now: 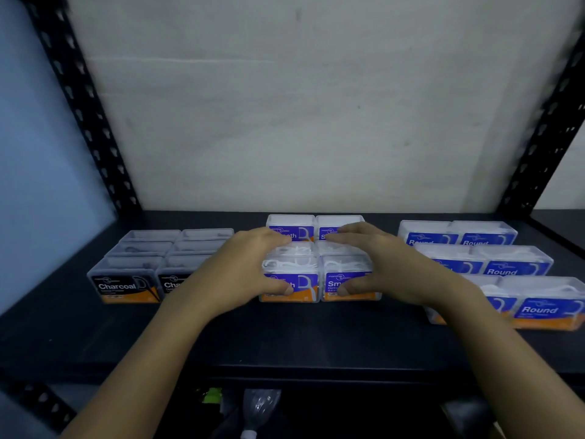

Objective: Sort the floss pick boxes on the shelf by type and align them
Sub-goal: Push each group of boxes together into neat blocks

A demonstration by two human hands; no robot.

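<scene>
Three groups of clear floss pick boxes stand on the dark shelf [285,337]. Black-labelled Charcoal boxes [126,285] are at the left, purple-labelled Smooth boxes [291,278] in the middle, blue-labelled Round boxes [544,307] at the right. Each group is two boxes wide and several rows deep. My left hand [240,270] cups the left side of the Smooth group, thumb on the front left box. My right hand [376,264] cups the right side, thumb on the front right Smooth box [338,280]. Both hands press against the boxes; none is lifted.
Black perforated uprights [85,106] frame the shelf at both sides, with a pale wall [316,106] behind. Gaps of bare shelf separate the three groups. Below the shelf's front edge lie a plastic bottle [259,407] and a green item [212,396].
</scene>
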